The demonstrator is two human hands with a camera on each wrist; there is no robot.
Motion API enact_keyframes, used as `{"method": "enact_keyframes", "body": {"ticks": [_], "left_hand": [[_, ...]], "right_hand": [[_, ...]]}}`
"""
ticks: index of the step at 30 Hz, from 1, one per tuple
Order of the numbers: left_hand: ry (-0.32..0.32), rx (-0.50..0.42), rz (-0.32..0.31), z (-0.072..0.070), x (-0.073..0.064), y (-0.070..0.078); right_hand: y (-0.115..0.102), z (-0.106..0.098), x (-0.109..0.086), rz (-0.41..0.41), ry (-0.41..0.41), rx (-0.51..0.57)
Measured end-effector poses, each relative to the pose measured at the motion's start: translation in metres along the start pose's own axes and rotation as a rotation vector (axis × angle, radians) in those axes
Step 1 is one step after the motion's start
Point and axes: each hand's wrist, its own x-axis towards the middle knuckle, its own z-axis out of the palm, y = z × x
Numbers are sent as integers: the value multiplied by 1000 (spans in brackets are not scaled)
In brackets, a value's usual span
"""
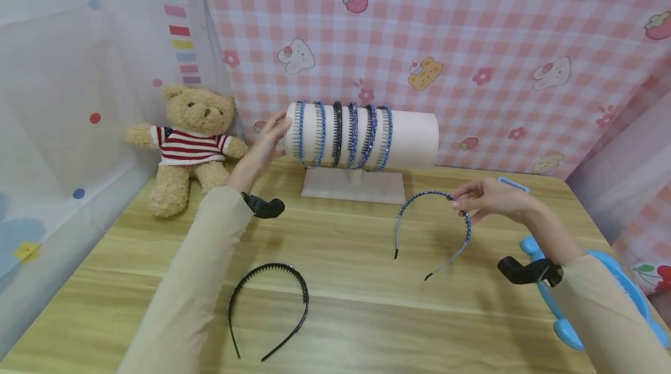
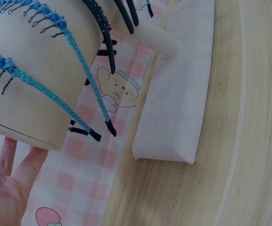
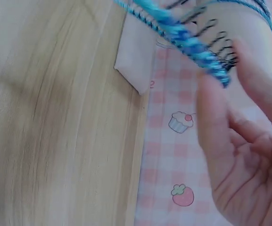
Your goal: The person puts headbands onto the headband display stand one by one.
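Observation:
A pale cylindrical headband stand (image 1: 416, 138) on a flat base (image 1: 353, 187) stands at the back of the table. Several blue, black and glittery headbands (image 1: 371, 136) ring its left and middle parts. My left hand (image 1: 266, 142) rests against the roll's left end, and the left wrist view shows those fingers (image 2: 26, 167) extended at its edge. In front of the stand's right side, my right hand (image 1: 493, 199) pinches a blue wrapped headband (image 1: 468, 233) between thumb and fingers, its ends pointing down. The right wrist view shows its braided band (image 3: 185, 40) with wire comb teeth.
A black toothed headband (image 1: 306, 298) lies on the wooden table at front left. A teddy bear (image 1: 194, 150) in a striped top sits at back left. Partly behind my right forearm is a light-blue object (image 1: 613, 266). A checked cloth (image 1: 388, 30) hangs behind.

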Motion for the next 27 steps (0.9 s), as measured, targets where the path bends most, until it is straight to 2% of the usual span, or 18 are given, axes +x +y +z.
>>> {"method": "enact_keyframes", "body": {"ticks": [8,12,16,20,27], "left_hand": [[-1,1,-3,-1,-1,0],[-1,-1,-5,-2,-1,1],[-1,-6,-4,-2,-1,1],[0,-16,-3,-2,-2,0],[1,-10,0,-1,-1,0]], "right_hand": [[-5,-10,-2,-6,137,211],[-18,-11,0,-22,235,338],[-37,-9,4,-40,357,410],[-55,-5,8,-63,467,408],[-74,2,19,-92,587,316]]}}
